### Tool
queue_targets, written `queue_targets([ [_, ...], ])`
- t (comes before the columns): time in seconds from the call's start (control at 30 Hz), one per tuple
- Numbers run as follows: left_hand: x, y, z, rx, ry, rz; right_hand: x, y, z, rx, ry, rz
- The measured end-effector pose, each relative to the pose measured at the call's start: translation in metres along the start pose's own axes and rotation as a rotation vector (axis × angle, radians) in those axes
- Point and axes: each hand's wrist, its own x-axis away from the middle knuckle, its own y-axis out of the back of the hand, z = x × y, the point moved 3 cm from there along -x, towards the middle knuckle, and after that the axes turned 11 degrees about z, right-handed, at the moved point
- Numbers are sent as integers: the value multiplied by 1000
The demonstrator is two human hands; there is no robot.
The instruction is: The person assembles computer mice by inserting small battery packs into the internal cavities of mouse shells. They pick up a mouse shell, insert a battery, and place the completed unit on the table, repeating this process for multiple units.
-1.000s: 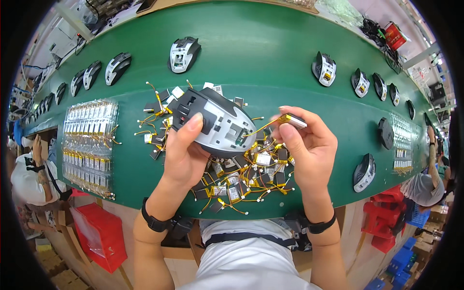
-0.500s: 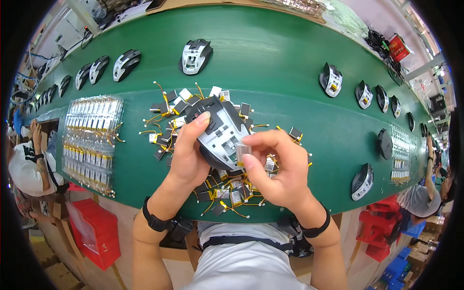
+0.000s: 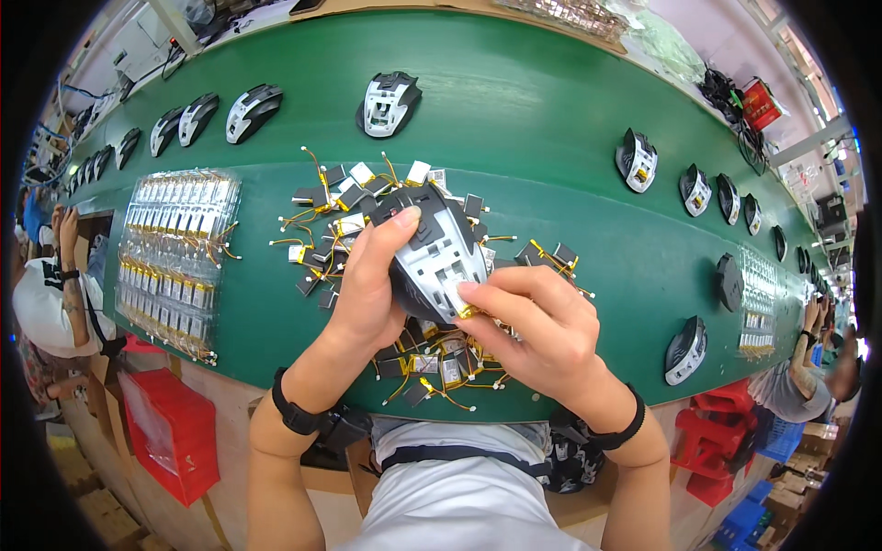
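My left hand (image 3: 363, 289) is closed around a black and grey computer mouse (image 3: 436, 241), its thumb on the upper side. The mouse is held tilted above a loose pile of batteries, its open recess facing up. Between the fingers of my right hand (image 3: 544, 326) is a small silver battery with a yellow end (image 3: 455, 290). It rests at the recess in the mouse's lower part, and fingertips cover some of it. Flat batteries with thin wires and white plugs (image 3: 424, 365) lie scattered around and beneath both hands.
Clear trays of batteries (image 3: 175, 257) lie at left, with another tray (image 3: 759, 303) at right. On the green table (image 3: 514, 101), more mice stand in a row at the back, including one mouse (image 3: 390, 104). Another mouse (image 3: 686, 351) lies near the right front edge. Co-workers sit on both sides.
My right hand has lowered the battery into the recess area; it was tilted up between thumb and finger before. The whole view has shifted slightly. My left hand keeps its hold on the mouse.
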Motion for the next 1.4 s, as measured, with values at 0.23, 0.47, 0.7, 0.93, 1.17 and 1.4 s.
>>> queue_targets([
  [0.23, 1, 5, 5, -66, 37, -16, 0, 1, 3, 57, 70, 65],
  [0.47, 5, -6, 0, -155, 56, 107, -4, 0, 2, 49, -10, -1],
  [0.7, 8, 3, -4, -53, 57, 84, -6, 12, 14, 63, 67, 156],
  [0.93, 10, 4, -7, -3, -16, -17, -2, 12, 10, 206, 157, 96],
  [1.17, 20, 0, -11, -118, -395, -118, -6, -10, 15, 29, -52, -234],
  [1.4, 22, 14, -1, -121, -409, -157, -10, -26, 7, -37, -189, -394],
])
